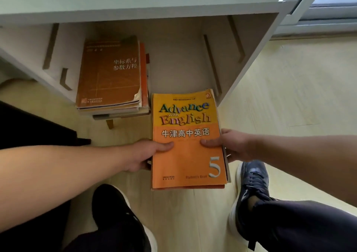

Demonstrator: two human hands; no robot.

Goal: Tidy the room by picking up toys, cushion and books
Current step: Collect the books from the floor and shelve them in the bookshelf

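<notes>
**Holding a thin pile of textbooks at the mouth of the low shelf**

In the head view, both hands held a thin pile of paperbacks topped by the orange Advance with English textbook (187,166). The pile hung above the pale wood floor (289,97), its far edge just at the front lip of the low shelf (257,58). The left hand (146,155) gripped the left long edge, thumb laid flat on the cover and fingers curled underneath, out of sight. The right hand (233,145) mirrored it on the right edge. Worn page edges of at least one more book showed below and to the right of the top cover.

Inside the shelf, on its left side, lay a stack of books (110,77) with a brown cover on top. The held pile was lined up with the part of the shelf to the right of that stack. Two dark shoes (251,186) stood on the floor nearer the camera.

The pile looked light and floppy, with soft covers and tired corners. The glossy top cover seemed likely to slide off the books beneath if the pile tipped. The hold at mid-length on both long edges, pinching the whole thickness, suited it. It would probably want keeping level and going in flat, since the dog-eared corners could catch on the shelf lip.
</notes>
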